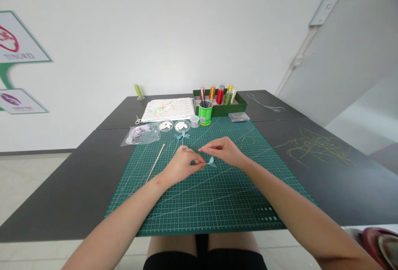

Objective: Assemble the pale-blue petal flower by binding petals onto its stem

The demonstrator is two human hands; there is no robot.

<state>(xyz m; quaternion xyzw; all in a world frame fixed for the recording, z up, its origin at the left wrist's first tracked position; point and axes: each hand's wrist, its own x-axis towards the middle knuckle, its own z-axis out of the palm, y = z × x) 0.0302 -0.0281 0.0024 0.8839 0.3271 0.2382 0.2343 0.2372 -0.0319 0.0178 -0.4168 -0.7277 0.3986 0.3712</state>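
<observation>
Over the green cutting mat (199, 203), my left hand (184, 163) pinches the stem of a small pale blue flower piece (212, 162). Its petals stick out to the right of my fingertips. My right hand (223, 150) is close beside it, thumb and forefinger pressed together near the left fingers; whatever lies between them is too fine to make out. Just beyond my left hand lie more pale blue flower pieces (183, 136) on thin stems. A thin loop of thread (248, 141) shows faintly on the mat to the right of my right hand.
Tweezers (155, 163) lie left. Behind are a plastic bag (142, 134), dishes of white pieces (182, 126), small scissors (138, 120), papers (168, 109), a green can (205, 114) of tools, and a box (241, 107) of thread spools. Tangled yellow-green thread (317, 150) spreads right.
</observation>
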